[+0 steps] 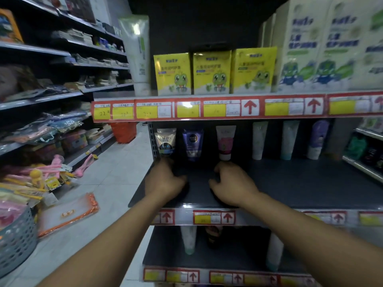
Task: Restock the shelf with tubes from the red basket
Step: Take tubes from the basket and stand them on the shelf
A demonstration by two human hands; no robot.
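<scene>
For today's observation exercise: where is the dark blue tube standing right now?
The dark blue tube stands at the back of the middle shelf, left of centre, between a Softto tube and a pink-and-white tube.

Dark shelf (290,183), front area bare. Six tubes (225,141) stand cap-down along its back, spaced apart. The red basket (123,132) sits on the aisle floor beyond.

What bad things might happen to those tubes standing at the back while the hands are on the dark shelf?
1. The left hand sits just below the beige Softto tube; reaching further in might tip it over.
2. The dark blue Nivea tube and the white-and-pink tube stand upright on their caps with gaps beside them, so a bump from the right hand could topple them.
</scene>
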